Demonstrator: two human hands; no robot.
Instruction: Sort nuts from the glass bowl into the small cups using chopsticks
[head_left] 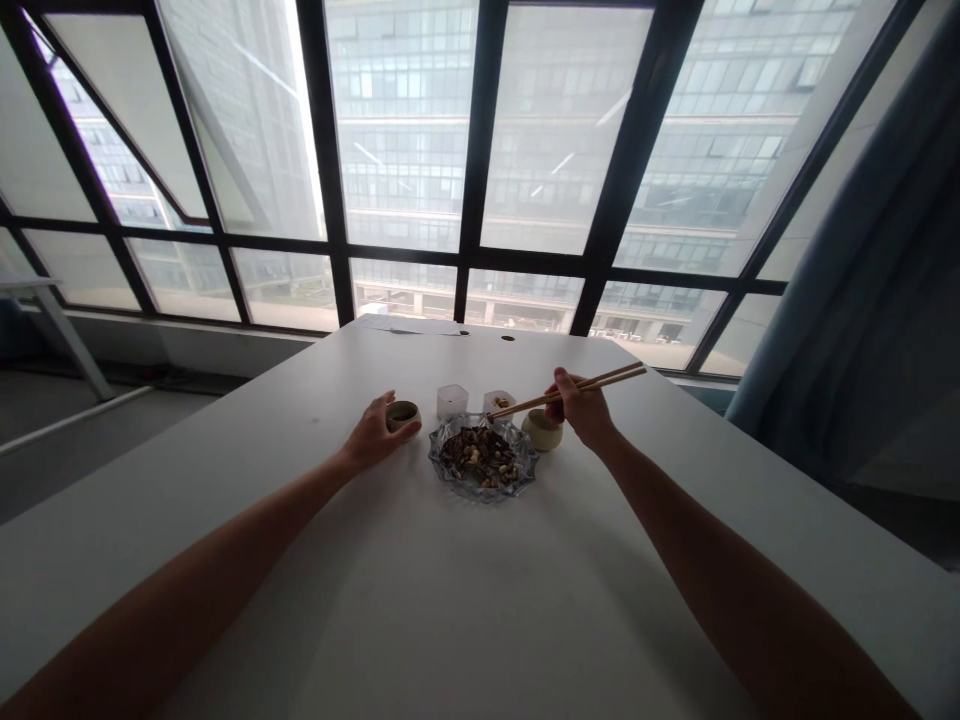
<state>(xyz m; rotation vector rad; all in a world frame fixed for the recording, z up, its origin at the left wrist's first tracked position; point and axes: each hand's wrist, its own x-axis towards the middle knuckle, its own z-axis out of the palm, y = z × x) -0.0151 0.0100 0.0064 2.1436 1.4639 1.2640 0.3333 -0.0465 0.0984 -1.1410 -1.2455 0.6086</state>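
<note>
My right hand (583, 408) grips a pair of wooden chopsticks (600, 381). Their tips point left, above the far rim of a clear scalloped glass bowl (486, 493), with a small dark bit at them. Dark seeds and paler nuts (480, 455) fill the bowl. My left hand (379, 432) curves round a small cup (405, 412), thumb on the near side and fingers on the far side. A second pale cup (541, 432) stands right of the bowl, below my right hand. Behind the bowl are two small clear boxes, the left box (451, 402) and the right box (498, 401), which holds some nuts.
All of this stands on a white table (450, 600). Papers (409, 325) lie at its far edge, near two dark round holes. Beyond are large windows with dark frames (469, 190). A blue curtain (840, 300) hangs at the right, and another white table (71, 340) stands at the left.
</note>
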